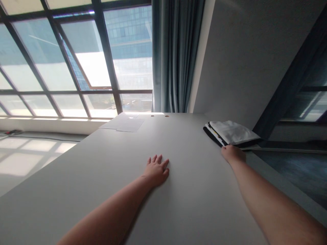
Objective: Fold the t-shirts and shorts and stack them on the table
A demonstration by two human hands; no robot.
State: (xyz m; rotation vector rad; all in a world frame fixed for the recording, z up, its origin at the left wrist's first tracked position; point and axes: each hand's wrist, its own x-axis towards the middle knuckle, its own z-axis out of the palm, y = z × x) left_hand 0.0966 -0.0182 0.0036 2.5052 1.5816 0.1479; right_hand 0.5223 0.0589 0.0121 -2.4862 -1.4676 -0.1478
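Note:
My left hand (156, 170) lies flat on the white table (107, 163), fingers stretched out and holding nothing. My right hand (232, 153) reaches to the table's right edge and touches the near corner of a stack of folded cloth (232, 132), white on top with black and yellow beneath. Its fingers curl at the stack's edge and are mostly hidden, so the grip is unclear.
Sheets of paper (129, 124) lie at the table's far end near two small holes (159, 116). Behind are large windows (76, 58), a blue-grey curtain (176, 54) and a white wall (250, 58). The floor drops away on the right past the table edge.

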